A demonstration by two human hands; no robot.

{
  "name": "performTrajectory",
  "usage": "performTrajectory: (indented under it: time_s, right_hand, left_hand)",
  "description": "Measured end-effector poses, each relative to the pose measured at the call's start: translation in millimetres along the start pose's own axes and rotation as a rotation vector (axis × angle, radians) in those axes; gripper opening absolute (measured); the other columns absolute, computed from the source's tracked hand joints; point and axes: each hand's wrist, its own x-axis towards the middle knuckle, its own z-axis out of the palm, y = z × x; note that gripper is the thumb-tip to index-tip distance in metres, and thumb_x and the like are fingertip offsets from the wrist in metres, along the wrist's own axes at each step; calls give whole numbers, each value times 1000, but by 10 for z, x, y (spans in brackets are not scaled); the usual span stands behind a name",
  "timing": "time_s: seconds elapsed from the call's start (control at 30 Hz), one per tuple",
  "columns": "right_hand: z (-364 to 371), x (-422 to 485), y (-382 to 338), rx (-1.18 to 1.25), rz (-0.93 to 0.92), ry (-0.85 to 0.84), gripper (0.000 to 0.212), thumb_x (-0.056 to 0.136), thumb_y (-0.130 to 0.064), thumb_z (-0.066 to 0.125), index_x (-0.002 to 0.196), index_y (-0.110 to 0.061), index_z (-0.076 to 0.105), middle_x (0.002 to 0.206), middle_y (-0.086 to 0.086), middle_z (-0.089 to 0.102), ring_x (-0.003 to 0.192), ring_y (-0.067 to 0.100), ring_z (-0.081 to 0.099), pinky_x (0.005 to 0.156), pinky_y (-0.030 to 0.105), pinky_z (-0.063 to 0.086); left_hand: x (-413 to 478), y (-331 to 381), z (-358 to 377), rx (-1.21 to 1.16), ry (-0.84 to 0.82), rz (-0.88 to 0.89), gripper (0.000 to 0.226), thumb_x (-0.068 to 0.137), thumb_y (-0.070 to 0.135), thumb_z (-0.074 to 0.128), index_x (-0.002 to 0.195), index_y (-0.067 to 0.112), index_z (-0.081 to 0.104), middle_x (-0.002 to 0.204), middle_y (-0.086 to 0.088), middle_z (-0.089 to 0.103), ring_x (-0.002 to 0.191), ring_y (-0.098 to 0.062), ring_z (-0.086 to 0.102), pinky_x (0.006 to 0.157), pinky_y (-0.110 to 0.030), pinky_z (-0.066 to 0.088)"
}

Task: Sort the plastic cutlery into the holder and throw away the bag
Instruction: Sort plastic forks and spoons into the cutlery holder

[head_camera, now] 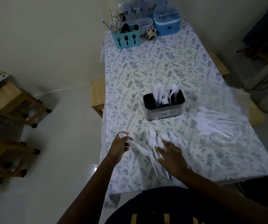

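Observation:
A black and steel cutlery holder (164, 113) stands mid-table with white plastic spoons and forks upright in it. Loose white forks and spoons (152, 139) lie fanned out on the floral tablecloth (146, 70) in front of me. My left hand (120, 147) grips a white plastic spoon (135, 145) near the table's left edge. My right hand (170, 153) rests with spread fingers on the loose pile. A clear plastic bag (219, 123) lies at the right with several white pieces inside.
A teal cutlery caddy (126, 39), a blue cooler box (167, 25), water bottles (133, 8) and a small ceramic figure (151, 33) stand at the far end. Wooden stools (13, 102) are on the floor at left.

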Motion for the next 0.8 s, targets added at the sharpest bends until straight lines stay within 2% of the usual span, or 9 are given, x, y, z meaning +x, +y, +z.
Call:
performTrajectory:
  time_s: [0.07,0.13,0.17,0.3,0.43,0.53,0.67,0.8]
  right_hand:
    - [-11,22,-37,-10,24,22,43,63,-47,80,97,-24,66,116,8,60,105,30,59,79,44,51]
    - [-17,34,-73,-48,39,7,36,62,-47,79,81,-20,65,90,2,59,81,24,58,63,34,48]
    - [-10,44,-97,-51,42,-9,32,65,-46,76,78,-19,63,84,1,57,77,22,56,60,32,45]
    - [65,122,-211,100,127,-87,22,84,-34,59,79,-12,59,85,5,58,84,23,55,68,34,47]
    - [25,145,-235,478,260,-28,28,85,-19,62,60,-10,53,63,1,52,57,8,46,53,23,34]
    - [-118,72,-249,769,288,-54,24,90,-18,60,67,-22,52,59,-8,51,53,1,47,54,18,36]
    - [-243,-26,-371,1018,299,-102,13,91,-25,61,84,-15,65,64,-7,57,52,-5,51,53,8,38]
    - [-292,-93,-474,1152,325,-108,9,88,-24,65,81,-20,70,75,-6,67,58,-5,56,59,16,43]
  left_hand:
    - [4,-46,-40,24,-7,-11,12,99,14,46,93,16,56,88,-8,60,68,-17,47,62,-27,39]
    - [2,-87,-67,60,-11,-14,11,100,16,45,94,17,55,89,-7,62,69,-18,47,63,-28,41]
    - [3,-106,-78,77,-19,-9,11,100,17,44,94,18,54,89,-7,63,69,-18,47,63,-28,42]
    - [0,-146,-93,125,-91,11,14,103,24,42,93,19,51,92,-8,60,67,-16,46,61,-26,43]
    - [4,-135,-103,146,-146,6,17,102,30,42,101,15,48,93,-10,59,65,-15,46,59,-23,45]
    - [1,-97,-89,152,-191,-11,17,102,30,42,103,13,47,91,-9,60,62,-15,44,58,-23,45]
    - [25,-86,-74,177,-290,-10,23,102,32,42,107,11,48,88,-8,60,60,-12,47,57,-22,46]
    - [26,-70,-17,229,-424,34,31,98,42,49,99,10,50,79,-3,47,62,-11,43,58,-24,42]
